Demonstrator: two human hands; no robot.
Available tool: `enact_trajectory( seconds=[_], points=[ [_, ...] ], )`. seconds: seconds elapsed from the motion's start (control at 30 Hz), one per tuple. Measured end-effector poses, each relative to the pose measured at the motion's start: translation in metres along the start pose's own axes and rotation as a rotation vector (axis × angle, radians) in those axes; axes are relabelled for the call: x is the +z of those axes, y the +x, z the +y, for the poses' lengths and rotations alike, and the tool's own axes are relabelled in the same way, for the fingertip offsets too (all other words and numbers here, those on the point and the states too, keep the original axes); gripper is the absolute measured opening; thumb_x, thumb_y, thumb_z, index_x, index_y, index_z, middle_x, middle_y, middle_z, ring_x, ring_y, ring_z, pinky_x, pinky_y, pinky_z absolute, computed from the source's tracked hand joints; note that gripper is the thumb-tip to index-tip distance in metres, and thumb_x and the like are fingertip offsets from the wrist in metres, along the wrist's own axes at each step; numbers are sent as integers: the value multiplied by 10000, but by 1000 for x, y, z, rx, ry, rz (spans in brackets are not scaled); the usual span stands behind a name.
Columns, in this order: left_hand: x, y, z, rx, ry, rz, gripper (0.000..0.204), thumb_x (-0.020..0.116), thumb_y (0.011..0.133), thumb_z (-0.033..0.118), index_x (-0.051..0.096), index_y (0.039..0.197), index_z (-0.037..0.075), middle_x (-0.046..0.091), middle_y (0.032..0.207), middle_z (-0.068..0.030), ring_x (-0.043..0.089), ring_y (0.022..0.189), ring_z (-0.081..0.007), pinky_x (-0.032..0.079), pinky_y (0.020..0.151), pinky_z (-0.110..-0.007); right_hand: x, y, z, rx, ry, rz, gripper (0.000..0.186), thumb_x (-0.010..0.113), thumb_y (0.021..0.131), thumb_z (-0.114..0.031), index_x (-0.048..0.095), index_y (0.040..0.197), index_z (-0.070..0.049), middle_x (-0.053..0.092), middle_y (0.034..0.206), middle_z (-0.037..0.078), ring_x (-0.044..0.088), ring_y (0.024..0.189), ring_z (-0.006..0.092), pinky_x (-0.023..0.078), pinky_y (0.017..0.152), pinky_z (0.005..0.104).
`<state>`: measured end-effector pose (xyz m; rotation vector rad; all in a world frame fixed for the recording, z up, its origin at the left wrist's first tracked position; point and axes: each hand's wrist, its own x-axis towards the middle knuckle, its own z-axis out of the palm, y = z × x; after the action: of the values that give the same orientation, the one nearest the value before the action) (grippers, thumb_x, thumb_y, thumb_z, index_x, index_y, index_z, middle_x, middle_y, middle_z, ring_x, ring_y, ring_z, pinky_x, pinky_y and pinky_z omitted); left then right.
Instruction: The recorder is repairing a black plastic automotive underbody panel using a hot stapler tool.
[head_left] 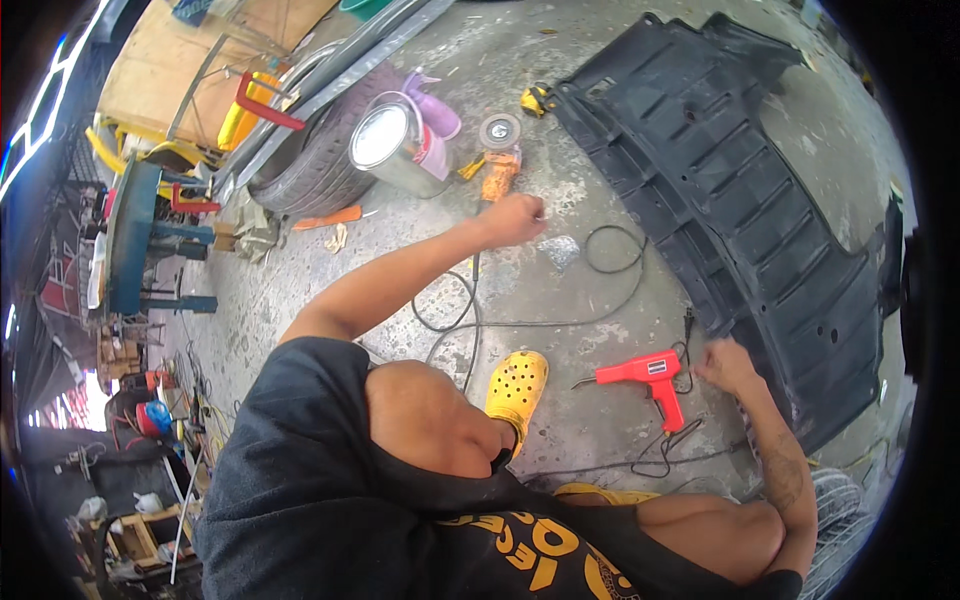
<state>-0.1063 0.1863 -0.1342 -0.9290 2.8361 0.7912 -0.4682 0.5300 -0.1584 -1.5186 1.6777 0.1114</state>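
My left hand [513, 220] is closed in a loose fist above the concrete floor, just below an orange angle grinder [500, 178] with a round disc on its head. Whether its curled fingers hold anything is hidden. My right hand [728, 367] is also closed, fingers bent, beside the near edge of a large black ribbed plastic panel [700, 180]. What those fingers hold, if anything, I cannot make out. Left of that hand lies a red pistol-shaped tool [655, 372] with a thin metal tip and a black cord.
A metal can [388, 140], a purple spray bottle [437, 112] and a tyre [330, 165] stand at the far left. An orange-handled tool [328, 218] lies near them. A black cable [560, 323] loops across the floor. A yellow tape measure [536, 101] touches the panel's corner.
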Motion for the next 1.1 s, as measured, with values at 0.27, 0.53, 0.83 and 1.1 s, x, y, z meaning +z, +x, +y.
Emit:
enact_trajectory(
  seconds=[0.27, 0.53, 0.83, 1.1],
  points=[
    [26, -17, -85, -568, 66, 415, 827, 791, 778, 452, 437, 1256, -122, 553, 1237, -331, 575, 1148, -458, 502, 932, -479, -13, 52, -4, 20, -648, 315, 434, 766, 796, -381, 613, 1007, -34, 670, 1008, 177, 690, 901, 321, 551, 781, 427],
    [61, -45, -111, -456, -62, 427, 653, 752, 823, 399, 494, 1188, -76, 594, 1113, -299, 595, 1060, -448, 488, 908, -503, -43, 54, 23, -103, -342, 440, 194, 602, 863, -157, 573, 908, 29, 646, 887, 261, 636, 850, 459, 512, 772, 527],
    [83, -202, -91, -431, -130, 555, 543, 770, 821, 237, 504, 1190, -59, 589, 1033, -272, 581, 966, -446, 474, 866, -492, -104, 24, 53, -15, -332, 572, 168, 594, 891, -138, 530, 949, 6, 629, 912, 247, 617, 876, 455, 488, 777, 539],
    [66, -73, -1, -104, -290, 501, 317, 733, 873, 264, 624, 990, -9, 634, 882, -177, 622, 852, -361, 504, 773, -424, -103, -2, 45, 85, -430, 473, 162, 583, 898, -137, 541, 941, 13, 628, 905, 252, 622, 846, 464, 503, 770, 536]
  ],
)
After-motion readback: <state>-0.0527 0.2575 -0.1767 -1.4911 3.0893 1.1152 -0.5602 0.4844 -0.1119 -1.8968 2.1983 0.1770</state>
